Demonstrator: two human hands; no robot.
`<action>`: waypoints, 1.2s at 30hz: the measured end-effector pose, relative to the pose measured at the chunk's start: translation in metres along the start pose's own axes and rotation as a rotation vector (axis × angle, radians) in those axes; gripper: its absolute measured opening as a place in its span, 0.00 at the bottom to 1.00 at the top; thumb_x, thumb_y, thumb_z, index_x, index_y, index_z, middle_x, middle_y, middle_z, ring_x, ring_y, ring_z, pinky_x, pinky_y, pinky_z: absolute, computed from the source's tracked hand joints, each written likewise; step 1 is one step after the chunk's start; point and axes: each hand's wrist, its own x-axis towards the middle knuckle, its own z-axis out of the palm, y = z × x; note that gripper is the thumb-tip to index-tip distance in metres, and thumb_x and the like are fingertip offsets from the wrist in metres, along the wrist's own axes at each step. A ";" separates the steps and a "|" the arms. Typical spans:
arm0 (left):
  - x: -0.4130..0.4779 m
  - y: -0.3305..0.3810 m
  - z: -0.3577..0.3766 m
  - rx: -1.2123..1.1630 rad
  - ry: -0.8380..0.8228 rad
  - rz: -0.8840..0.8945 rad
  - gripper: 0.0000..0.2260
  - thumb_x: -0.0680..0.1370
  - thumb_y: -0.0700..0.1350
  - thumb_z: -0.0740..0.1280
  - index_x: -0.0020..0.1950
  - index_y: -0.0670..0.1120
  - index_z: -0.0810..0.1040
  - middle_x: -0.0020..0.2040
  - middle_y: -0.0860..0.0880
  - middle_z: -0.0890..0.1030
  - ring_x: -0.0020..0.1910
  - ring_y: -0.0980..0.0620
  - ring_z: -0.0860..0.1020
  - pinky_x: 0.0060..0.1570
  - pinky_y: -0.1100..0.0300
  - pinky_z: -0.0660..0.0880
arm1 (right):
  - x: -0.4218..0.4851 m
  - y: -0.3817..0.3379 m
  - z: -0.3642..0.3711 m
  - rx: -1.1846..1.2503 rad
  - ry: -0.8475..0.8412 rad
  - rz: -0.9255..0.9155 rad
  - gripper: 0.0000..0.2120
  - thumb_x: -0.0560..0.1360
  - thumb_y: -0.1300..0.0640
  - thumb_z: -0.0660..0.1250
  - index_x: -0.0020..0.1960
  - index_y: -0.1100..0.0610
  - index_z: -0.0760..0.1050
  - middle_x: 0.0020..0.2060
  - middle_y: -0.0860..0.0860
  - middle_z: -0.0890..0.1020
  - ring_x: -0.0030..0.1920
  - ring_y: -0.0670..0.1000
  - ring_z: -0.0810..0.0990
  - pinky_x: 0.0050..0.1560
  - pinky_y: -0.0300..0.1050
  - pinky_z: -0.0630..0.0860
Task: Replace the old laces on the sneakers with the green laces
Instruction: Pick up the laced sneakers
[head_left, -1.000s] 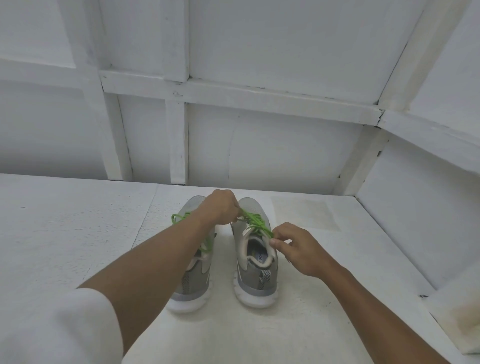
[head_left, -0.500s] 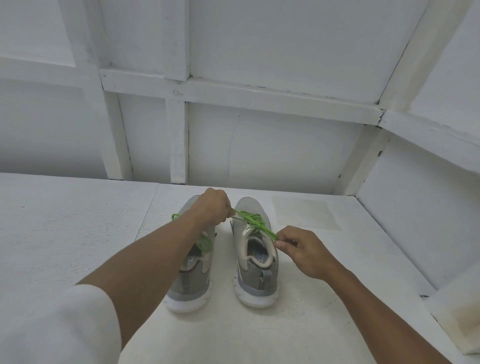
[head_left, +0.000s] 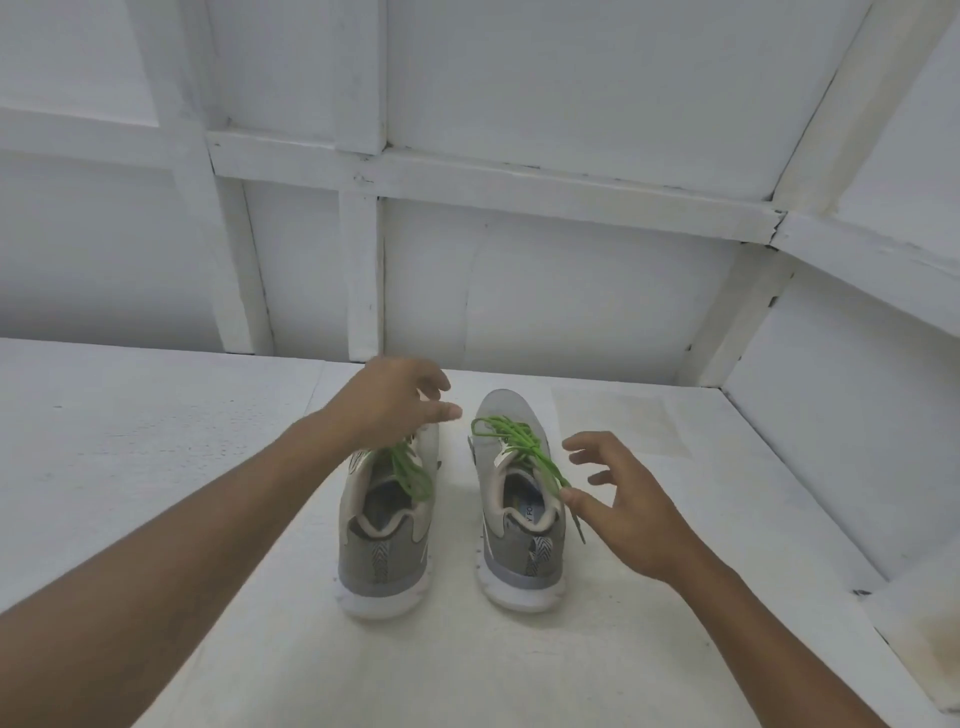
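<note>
The sneakers (head_left: 384, 545) have grey woven-cloth uppers with a matt look, a paler, smoother lining round the collars and white, matt, rubbery-looking soles. The green laces (head_left: 511, 434) are round woven cord, bright but not glossy. The worktop (head_left: 156, 441) is painted white with a rough, grainy finish, and the wall (head_left: 571, 291) behind is matt white-painted panels and battens, the paint cracked at some joints.
</note>
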 end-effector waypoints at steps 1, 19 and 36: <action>-0.016 0.002 -0.003 -0.001 0.047 0.022 0.13 0.74 0.57 0.71 0.54 0.52 0.80 0.46 0.58 0.80 0.47 0.56 0.79 0.47 0.61 0.75 | -0.003 -0.009 0.002 -0.016 -0.004 -0.028 0.17 0.75 0.52 0.70 0.60 0.41 0.69 0.57 0.36 0.73 0.60 0.38 0.72 0.57 0.33 0.70; -0.107 0.001 0.045 0.497 -0.168 -0.086 0.15 0.77 0.58 0.62 0.57 0.49 0.70 0.52 0.50 0.74 0.39 0.46 0.65 0.47 0.56 0.61 | -0.007 -0.040 0.057 -0.515 -0.176 -0.095 0.17 0.72 0.42 0.68 0.41 0.50 0.62 0.34 0.46 0.68 0.39 0.51 0.66 0.32 0.33 0.57; -0.105 -0.011 0.058 0.375 -0.054 0.031 0.09 0.76 0.53 0.64 0.49 0.52 0.65 0.48 0.53 0.78 0.50 0.48 0.76 0.51 0.54 0.63 | -0.004 -0.074 0.090 -0.511 -0.103 -0.231 0.24 0.61 0.53 0.77 0.36 0.49 0.59 0.28 0.37 0.53 0.30 0.47 0.61 0.35 0.28 0.47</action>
